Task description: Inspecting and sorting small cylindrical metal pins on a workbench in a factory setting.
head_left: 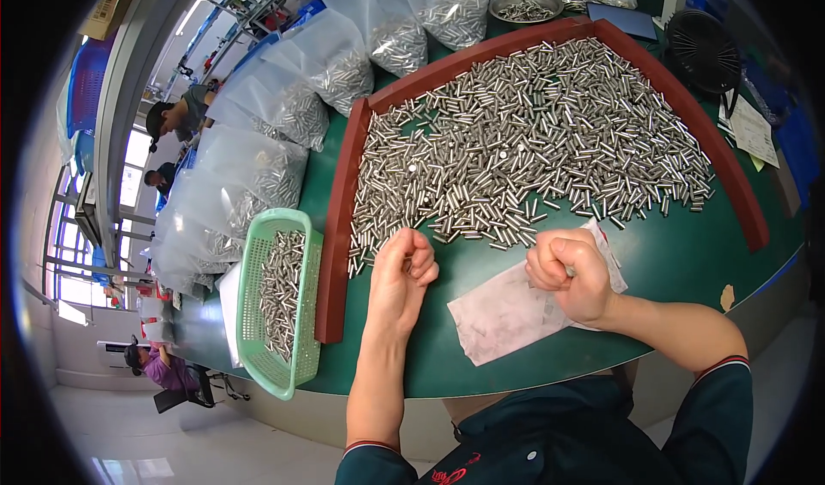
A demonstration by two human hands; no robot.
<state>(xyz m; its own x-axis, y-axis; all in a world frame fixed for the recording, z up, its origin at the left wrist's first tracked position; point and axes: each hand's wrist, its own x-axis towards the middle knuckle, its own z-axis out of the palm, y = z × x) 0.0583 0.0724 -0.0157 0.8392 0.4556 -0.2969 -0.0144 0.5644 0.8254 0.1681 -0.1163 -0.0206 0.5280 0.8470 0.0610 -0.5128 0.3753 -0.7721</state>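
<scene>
A wide heap of small silvery metal pins (524,141) covers the green table in front of me. My left hand (402,270) is closed at the near left edge of the heap, fingers curled toward the palm. Whatever those fingers hold, if anything, is hidden. To the right, my right hand (571,274) makes a fist above a stained whitish cloth (498,317) lying on the table. The inside of that fist cannot be seen either. Several loose pins lie between the heap and the cloth.
Dark red wooden bars (335,253) frame the heap on the left, back and right. Left of them stands a green plastic basket (308,313) part-filled with pins. Clear bags of pins (296,111), a metal bowl (526,6) and a black fan (703,51) line the edges. Other people sit far left.
</scene>
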